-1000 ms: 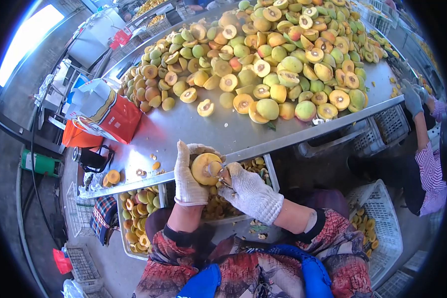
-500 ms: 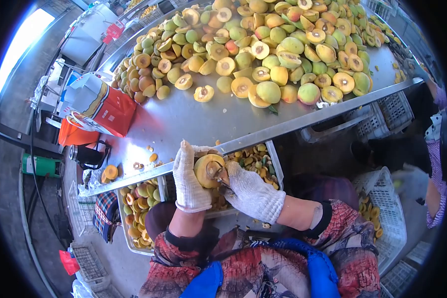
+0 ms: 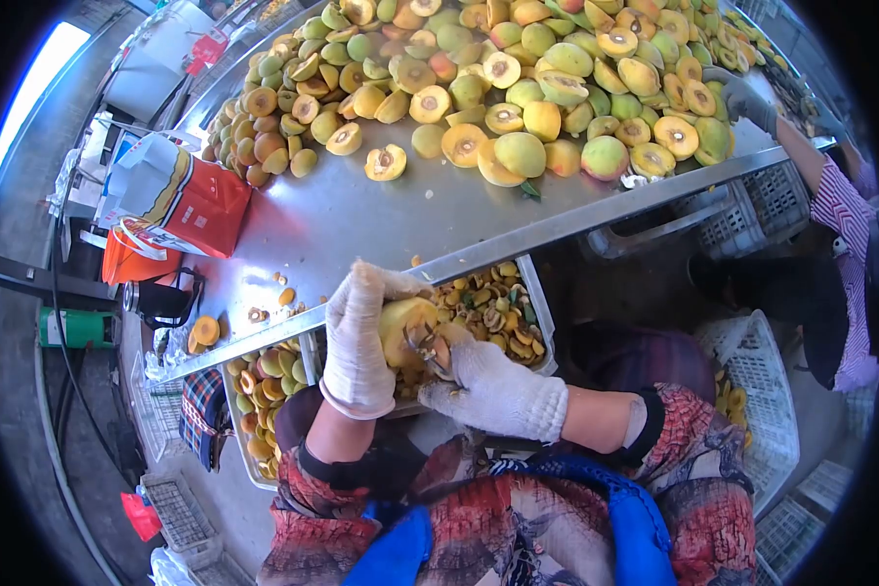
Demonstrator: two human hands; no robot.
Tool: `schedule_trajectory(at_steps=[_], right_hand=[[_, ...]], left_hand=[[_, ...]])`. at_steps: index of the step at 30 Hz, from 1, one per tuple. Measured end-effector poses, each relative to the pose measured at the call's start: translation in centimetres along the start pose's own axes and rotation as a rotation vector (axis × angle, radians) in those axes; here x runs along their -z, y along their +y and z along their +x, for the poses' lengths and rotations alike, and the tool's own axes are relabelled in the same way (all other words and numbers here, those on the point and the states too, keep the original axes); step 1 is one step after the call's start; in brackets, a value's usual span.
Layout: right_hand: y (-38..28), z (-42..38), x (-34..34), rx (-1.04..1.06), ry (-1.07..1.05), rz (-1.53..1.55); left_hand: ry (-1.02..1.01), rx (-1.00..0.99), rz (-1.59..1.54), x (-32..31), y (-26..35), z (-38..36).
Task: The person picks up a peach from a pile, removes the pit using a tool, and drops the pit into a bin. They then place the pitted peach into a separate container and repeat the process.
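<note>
My left hand (image 3: 356,337), in a white knit glove, grips a yellow peach half (image 3: 398,324) just below the metal table's near edge. In my gloved right hand (image 3: 503,389) is a small pitting tool (image 3: 428,348) with a curved metal end, its tip at the middle of the cut face. The fingers of my right hand curl round the tool and partly hide it. Under both hands stands a white crate (image 3: 549,322) of small cut peach pieces and pits.
Whole and halved peaches (image 3: 518,154) are heaped on the metal table (image 3: 361,230). A red and white bag (image 3: 205,215) and a black flask (image 3: 156,301) stand at left. Another person's gloved hand (image 3: 750,105) reaches onto the table at right. A white crate (image 3: 767,410) sits at lower right.
The view has shifted slightly. My left hand has turned the peach half a little, with the tool still at its middle. The other person's hand has moved up onto the table's right side.
</note>
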State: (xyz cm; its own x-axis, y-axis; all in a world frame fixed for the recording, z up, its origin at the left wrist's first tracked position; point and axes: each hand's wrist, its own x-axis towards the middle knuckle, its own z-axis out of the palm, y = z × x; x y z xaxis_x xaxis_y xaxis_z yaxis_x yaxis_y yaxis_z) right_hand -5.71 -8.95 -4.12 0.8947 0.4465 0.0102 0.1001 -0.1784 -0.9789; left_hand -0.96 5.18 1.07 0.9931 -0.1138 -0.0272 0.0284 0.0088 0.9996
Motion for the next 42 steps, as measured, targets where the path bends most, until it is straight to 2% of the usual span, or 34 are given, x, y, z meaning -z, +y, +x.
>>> schedule_trajectory(at_steps=[1, 4, 5, 8, 11, 14, 17, 19, 22, 23, 26, 27, 30, 31, 34, 35, 36, 38, 40, 41, 42], right_hand=[[-0.3, 0.4, 0.7, 0.017, -0.007, 0.011], [-1.6, 1.0, 1.8, -0.024, -0.028, 0.047], [-0.4, 0.9, 0.8, -0.026, -0.015, 0.014], [1.5, 0.7, -0.4, -0.082, -0.067, -0.118], [0.9, 0.4, 0.1, -0.139, -0.102, -0.104], [0.4, 0.5, 0.3, -0.114, -0.116, -0.105], [0.7, -0.4, -0.5, -0.032, 0.024, 0.157], [1.1, -0.5, -0.6, -0.053, -0.013, 0.129], [0.9, -0.4, -0.4, -0.112, -0.095, 0.117], [0.8, -0.4, -0.4, -0.14, -0.129, 0.119], [0.5, 0.0, -0.3, -0.057, -0.061, 0.095], [1.0, 0.2, -0.5, -0.106, -0.052, -0.033], [2.0, 0.8, -0.3, -0.141, -0.138, -0.082], [1.9, 0.8, -0.5, -0.084, -0.08, -0.05], [0.8, 0.8, 0.4, -0.127, -0.037, -0.14], [1.3, 0.9, 0.1, -0.044, 0.055, -0.185], [1.9, 0.8, -0.3, 0.121, 0.176, -0.168], [2.3, 1.3, 0.0, 0.184, 0.205, -0.279], [1.2, 1.3, 1.0, 0.067, 0.173, -0.156], [2.2, 1.6, 0.7, 0.157, 0.195, -0.174], [1.0, 1.2, 1.5, 0.113, 0.174, -0.074]], left_hand=[[-0.073, -0.004, -0.15, 0.6, -0.3, 0.2], [0.014, -0.297, -0.247, -0.9, -2.2, -0.1], [0.041, -0.319, -0.237, -1.3, -3.0, -0.5], [0.157, -0.056, -0.205, -1.1, -3.7, -1.3], [0.133, 0.071, -0.275, -1.1, -2.9, -1.1], [0.114, 0.073, -0.238, -1.3, -2.5, -0.8], [0.071, -0.029, -0.105, -1.2, -2.0, -1.1], [0.053, -0.159, 0.021, -1.0, -2.6, -1.3], [0.065, -0.176, 0.048, -1.0, -2.8, -1.7], [0.088, -0.128, 0.027, -1.0, -2.8, -1.7], [0.165, 0.002, -0.038, -0.9, -2.9, -1.8], [0.186, 0.025, -0.068, -0.9, -3.4, -1.5], [0.22, 0.067, -0.1, -0.5, -4.5, -1.3], [0.223, 0.076, -0.109, -0.3, -4.5, -1.2], [0.229, 0.082, -0.087, -0.7, -3.4, -0.9], [0.233, 0.074, -0.05, -0.9, -2.7, -0.7], [0.228, 0.057, -0.022, -1.2, -2.1, -0.4], [0.218, -0.037, 0.119, -1.2, -2.3, 0.4], [0.127, -0.261, 0.354, -2.1, -1.2, 0.5], [0.126, -0.19, 0.179, -2.6, -0.8, 0.4], [0.126, -0.107, 0.016, -2.8, -0.6, 0.3]])
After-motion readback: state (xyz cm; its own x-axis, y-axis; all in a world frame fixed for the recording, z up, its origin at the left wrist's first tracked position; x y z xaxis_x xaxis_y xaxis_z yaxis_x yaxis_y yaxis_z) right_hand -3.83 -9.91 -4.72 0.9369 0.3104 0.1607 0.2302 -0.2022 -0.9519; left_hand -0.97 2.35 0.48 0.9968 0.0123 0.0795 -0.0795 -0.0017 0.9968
